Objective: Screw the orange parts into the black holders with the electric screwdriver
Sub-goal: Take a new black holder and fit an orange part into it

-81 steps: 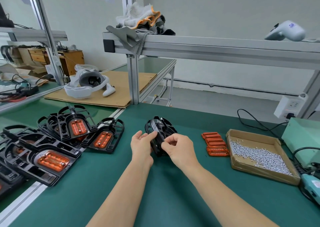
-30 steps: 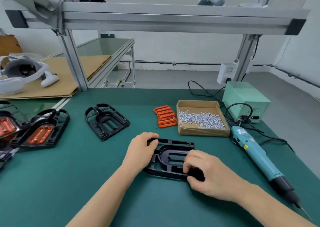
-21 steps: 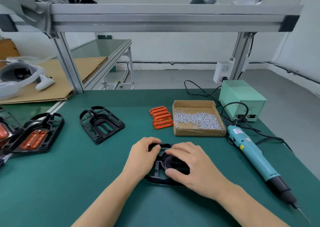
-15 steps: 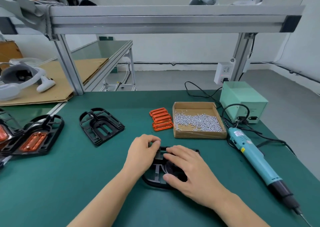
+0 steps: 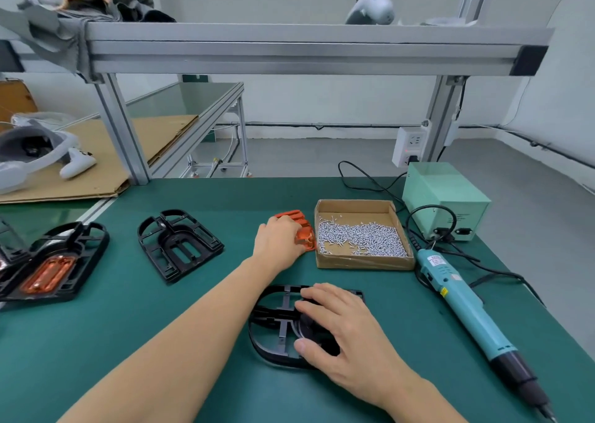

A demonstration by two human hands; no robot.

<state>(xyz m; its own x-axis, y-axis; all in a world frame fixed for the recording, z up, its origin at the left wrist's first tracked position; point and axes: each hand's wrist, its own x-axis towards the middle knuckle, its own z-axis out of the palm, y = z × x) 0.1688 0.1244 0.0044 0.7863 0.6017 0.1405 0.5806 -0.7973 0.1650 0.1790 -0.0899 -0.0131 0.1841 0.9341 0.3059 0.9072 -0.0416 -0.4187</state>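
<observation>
A black holder lies flat on the green mat in front of me. My right hand arches over its right half, fingertips on the far rim and thumb on the near part, holding it. My left hand reaches forward to the stack of orange parts beside the screw box, its fingers curled round the top orange part. The teal electric screwdriver lies untouched on the mat at the right, tip toward me. A second empty black holder lies to the left.
A cardboard box of small screws sits right of the orange stack. Behind it stands a pale green power unit with cables. Holders fitted with orange parts lie at the far left. An aluminium frame beam crosses overhead.
My left hand has left the black holder and reached forward onto the orange stack. My right hand stays on the holder, which lies flat.
</observation>
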